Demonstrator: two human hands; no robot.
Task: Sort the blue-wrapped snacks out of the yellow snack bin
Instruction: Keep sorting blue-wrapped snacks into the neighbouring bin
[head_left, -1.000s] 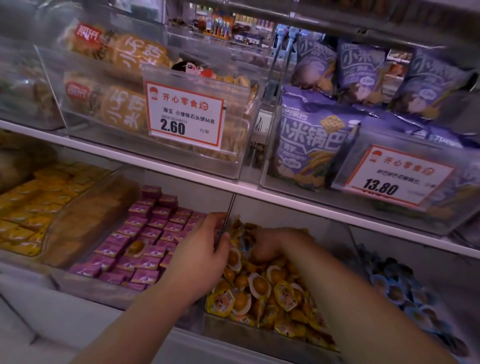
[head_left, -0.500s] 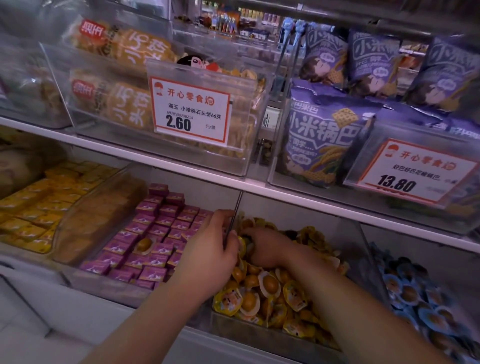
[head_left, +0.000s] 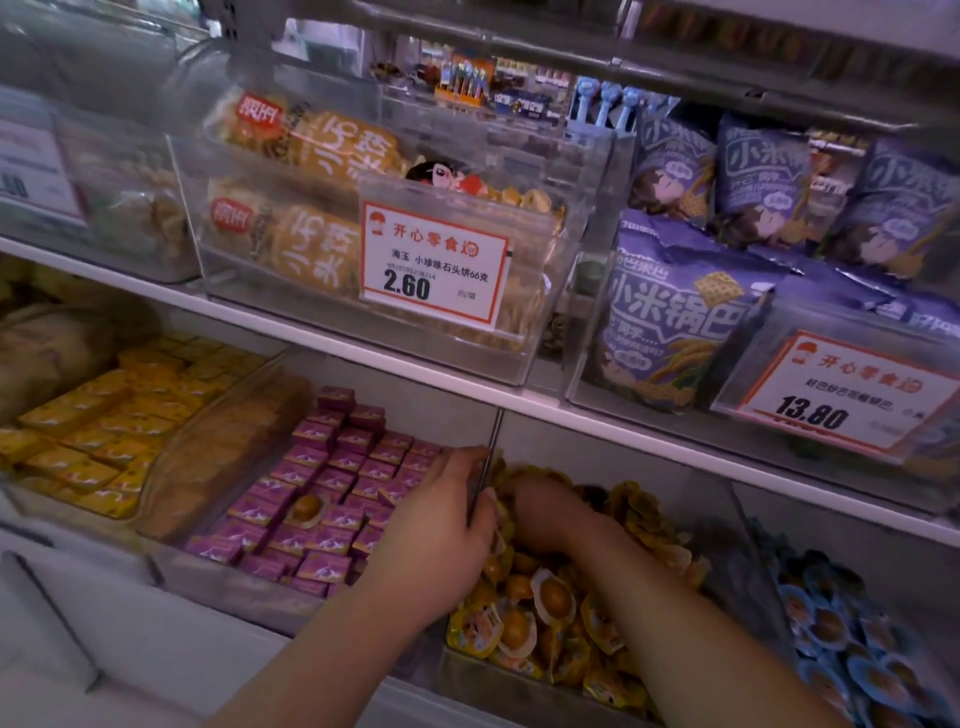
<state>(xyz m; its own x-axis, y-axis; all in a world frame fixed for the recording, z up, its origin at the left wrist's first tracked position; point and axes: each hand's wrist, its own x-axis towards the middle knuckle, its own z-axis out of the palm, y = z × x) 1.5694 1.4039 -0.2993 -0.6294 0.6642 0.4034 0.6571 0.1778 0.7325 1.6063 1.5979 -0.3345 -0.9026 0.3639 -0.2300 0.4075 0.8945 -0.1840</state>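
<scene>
A clear plastic bin (head_left: 727, 514) is heaped with glossy yellow snack packs (head_left: 556, 603). Its divider is gripped by the left hand (head_left: 441, 540); the right hand (head_left: 545, 512) is buried among packs, grasp unclear.

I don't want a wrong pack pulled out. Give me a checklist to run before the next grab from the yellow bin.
1. Right hand inside the yellow snack bin: ok.
2. Left hand steady on the clear divider: ok.
3. Blue pack in the right hand's grip: cannot tell, fingers buried.
4. Blue pack visible among the yellow packs: not ok, none seen.
5. Blue snack bin at right within view for drop-off: ok.
6. Stray yellow pack on the purple boxes: not ok.
</scene>
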